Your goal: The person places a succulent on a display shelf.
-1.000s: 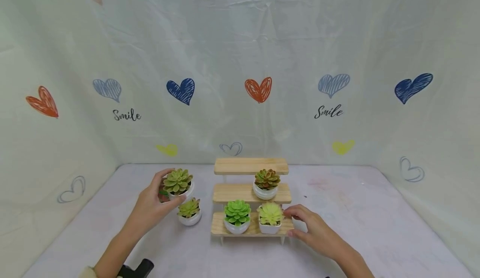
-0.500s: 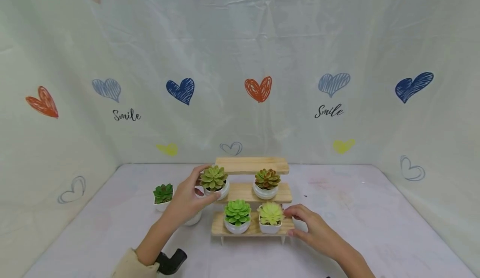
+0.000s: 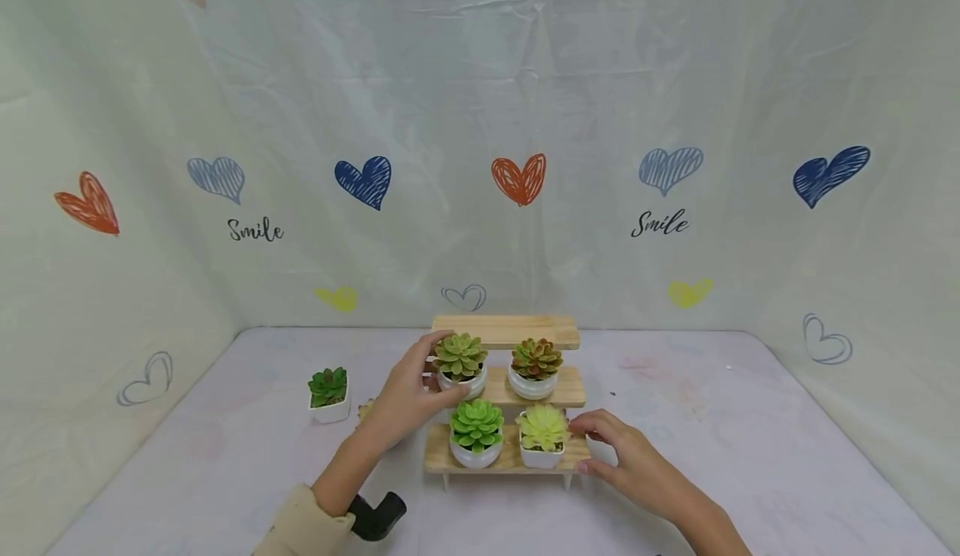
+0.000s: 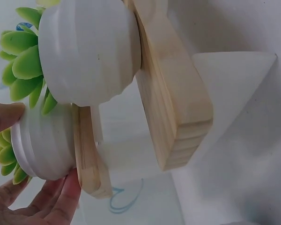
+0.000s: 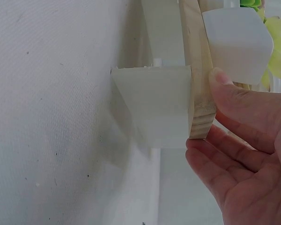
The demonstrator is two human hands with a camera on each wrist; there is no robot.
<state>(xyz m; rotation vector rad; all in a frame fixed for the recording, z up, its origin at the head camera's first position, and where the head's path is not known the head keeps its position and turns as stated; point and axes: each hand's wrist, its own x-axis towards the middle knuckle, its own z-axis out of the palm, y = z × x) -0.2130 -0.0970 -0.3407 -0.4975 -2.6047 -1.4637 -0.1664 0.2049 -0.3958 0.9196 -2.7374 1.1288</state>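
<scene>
Pale wood forms a three-tiered stand [image 3: 506, 333], set at lower centre of the frame on a whitish tabletop [image 3: 675, 439]. Left hand [image 3: 408, 393], just left of centre: curled around a green succulent [image 3: 460, 358] in a ribbed white round pot, thumb on the near side of the pot and fingers on the far side; the pot is upright at the left end of the middle tier. Whether the hand bears any of its weight cannot be told. Right hand [image 3: 630, 464], lower right of centre: thumb and fingers grip the right end of the lowest board, as the right wrist view shows, beside a yellow-green succulent [image 3: 543, 428] in a square white pot. A bright-green succulent [image 3: 476, 425] in a round white pot occupies the left part of that tier. On the middle tier, right, is a reddish-brown succulent [image 3: 536, 359], also in a round white pot. Left of the stand, a dark-green succulent [image 3: 328, 387] in a square white pot sits on the tabletop; near it, a smaller plant [image 3: 365, 410] is mostly hidden by the left hand and wrist. Background: whitish sheeting [image 3: 450, 81] printed with hearts.
</scene>
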